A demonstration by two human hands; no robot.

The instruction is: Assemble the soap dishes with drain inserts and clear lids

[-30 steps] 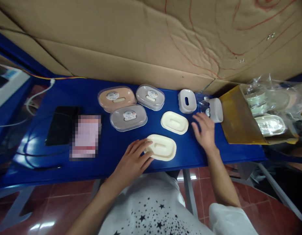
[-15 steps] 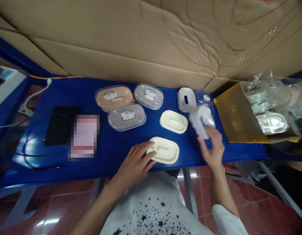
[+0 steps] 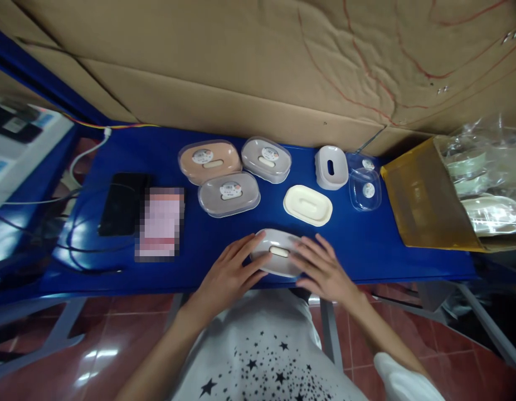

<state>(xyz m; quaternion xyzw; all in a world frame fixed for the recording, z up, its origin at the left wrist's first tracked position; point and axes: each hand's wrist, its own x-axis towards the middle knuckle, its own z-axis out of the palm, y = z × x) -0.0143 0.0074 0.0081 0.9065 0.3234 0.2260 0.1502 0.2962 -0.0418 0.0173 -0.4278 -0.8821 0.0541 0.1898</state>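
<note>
A grey oval cover with a slot (image 3: 278, 252) sits over a cream base at the table's front edge; the cream shows through the slot. My left hand (image 3: 237, 267) rests on its left end, fingers spread. On its right end lies my right hand (image 3: 320, 267), its fingers also apart. Just behind is a cream oval base (image 3: 307, 205). Farther back stands a white slotted cover (image 3: 331, 167), beside clear plastic lids (image 3: 365, 190) with round labels. At the back left are a peach oval dish (image 3: 210, 161) and two grey ones (image 3: 229, 194), all under clear lids.
A cardboard box (image 3: 429, 195) holding wrapped dishes stands at the right. A black object (image 3: 123, 205) and a blurred pink item (image 3: 160, 224) lie at the left, near cables. Brown cardboard (image 3: 241, 67) walls the back of the blue table (image 3: 350, 250).
My right hand has moved left and down, bringing the slotted cover onto the cream base beside my left hand. The whole view has shifted slightly.
</note>
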